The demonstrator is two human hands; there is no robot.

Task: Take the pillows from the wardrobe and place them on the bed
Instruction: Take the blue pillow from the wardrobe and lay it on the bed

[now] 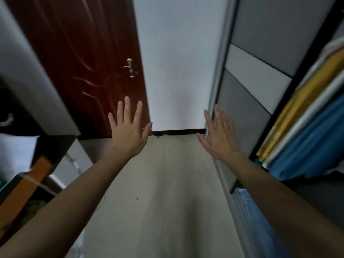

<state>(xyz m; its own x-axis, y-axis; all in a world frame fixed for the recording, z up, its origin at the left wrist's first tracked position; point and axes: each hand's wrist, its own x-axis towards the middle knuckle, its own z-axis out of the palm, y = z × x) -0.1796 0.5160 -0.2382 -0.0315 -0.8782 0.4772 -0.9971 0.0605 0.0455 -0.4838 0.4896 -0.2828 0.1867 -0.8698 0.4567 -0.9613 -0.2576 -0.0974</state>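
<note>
Both my arms reach forward over a pale floor. My left hand (128,131) is open, fingers spread, and holds nothing. My right hand (218,135) is open too, palm turned toward the wardrobe's grey sliding door (247,94) on the right, close to it. The open part of the wardrobe (316,127) at far right shows stacked folded bedding in yellow, white and blue. I cannot tell which of these are pillows. No bed is clearly in view.
A dark red wooden door (89,67) with a metal handle (130,67) stands ahead on the left, beside a white wall (178,71). Dark furniture with an orange piece (28,179) lies at lower left. The pale floor (163,192) runs between them.
</note>
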